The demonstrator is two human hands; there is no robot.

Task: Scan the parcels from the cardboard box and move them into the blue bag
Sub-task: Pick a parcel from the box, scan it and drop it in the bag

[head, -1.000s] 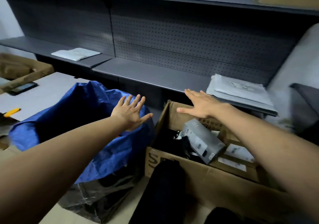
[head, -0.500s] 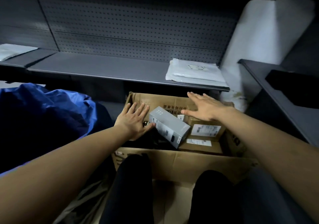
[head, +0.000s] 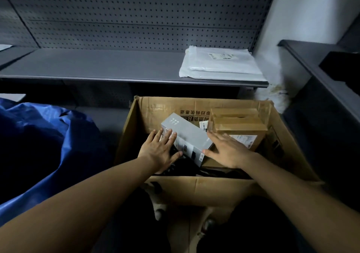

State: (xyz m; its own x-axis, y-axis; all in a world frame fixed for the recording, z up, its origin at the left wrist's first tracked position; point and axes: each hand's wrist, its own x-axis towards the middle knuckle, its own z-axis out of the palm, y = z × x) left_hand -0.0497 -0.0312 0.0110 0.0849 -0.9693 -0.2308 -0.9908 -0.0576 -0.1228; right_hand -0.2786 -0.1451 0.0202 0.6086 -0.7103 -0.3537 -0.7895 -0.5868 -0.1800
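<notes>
Both hands are down inside the big cardboard box (head: 194,186). The left hand (head: 158,152) is wide open. Its fingers (head: 168,135) are straight and spread apart, and their tips lie on the left side of a long grey box (head: 190,134). The left thumb sticks out to the side, low down by the grey box's near edge. No finger curls round anything, so this hand holds nothing and only touches.

The right hand (head: 228,151) is open and flat too, palm down. Its fingers lie close together and point up and to the left, by the right end of the grey box. The tip of its thumb sits right at the near corner of the grey box. I cannot tell if the palm presses down or only floats just above. It holds nothing.

The grey box lies tilted in the middle of the cardboard box, between the two hands, with its far end near the back wall. Just beside it on the right is a brown parcel (head: 238,123) with clear tape on top and a white label on its side. Dark things (head: 185,168) lie at the bottom, too dark to make out.

The blue bag (head: 48,135) sits crumpled to the left of the cardboard box. Behind, a grey shelf (head: 97,67) holds a pile of flat white mail bags (head: 220,65), under a wall full of small holes (head: 136,9).
</notes>
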